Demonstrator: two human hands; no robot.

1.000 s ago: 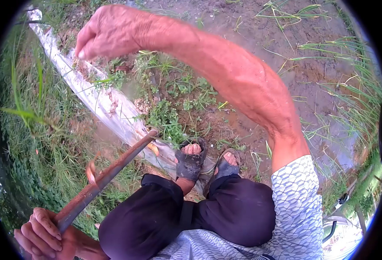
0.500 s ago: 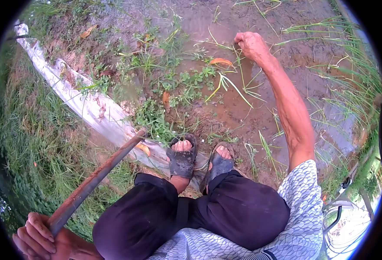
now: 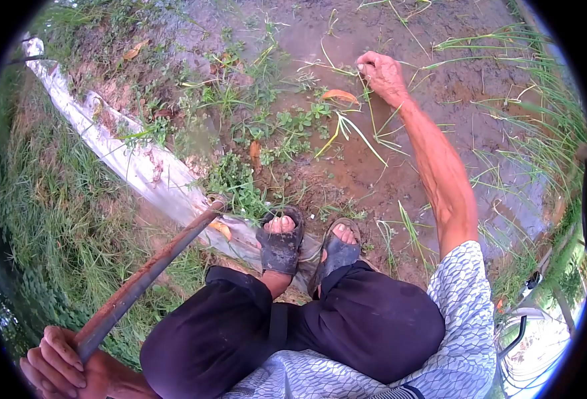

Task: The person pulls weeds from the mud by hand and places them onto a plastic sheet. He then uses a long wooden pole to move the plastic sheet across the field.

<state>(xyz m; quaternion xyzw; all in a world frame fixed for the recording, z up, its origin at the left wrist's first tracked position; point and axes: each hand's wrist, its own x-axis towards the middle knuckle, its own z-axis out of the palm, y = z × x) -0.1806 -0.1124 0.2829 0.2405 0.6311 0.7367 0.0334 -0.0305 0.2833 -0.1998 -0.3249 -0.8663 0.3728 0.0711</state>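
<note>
My left hand (image 3: 57, 366) is wrapped round the near end of a rusty metal pole (image 3: 150, 276). The pole slants up to the right, its far end by the edge of a white plastic sheet (image 3: 150, 173). Out over the wet mud, my right hand (image 3: 381, 74) is closed, thumb and fingers pinched together. Thin green grass stems (image 3: 338, 65) run up to its fingertips. Whatever lies in the pinch is too small to make out. An orange-brown leaf (image 3: 340, 96) and a tuft of long-bladed grass (image 3: 346, 123) lie just below that hand.
My sandalled feet (image 3: 281, 239) stand at the sheet's lower end. Low leafy weeds (image 3: 237, 183) grow ahead of them. Shallow muddy water (image 3: 453, 73) spreads ahead and right, edged by tall grass (image 3: 539, 133). Thick grass (image 3: 60, 199) covers the left side.
My right hand has turned slightly and shifted a little downward, the forearm drawing slightly left. My left hand and the pole have stayed where they were.
</note>
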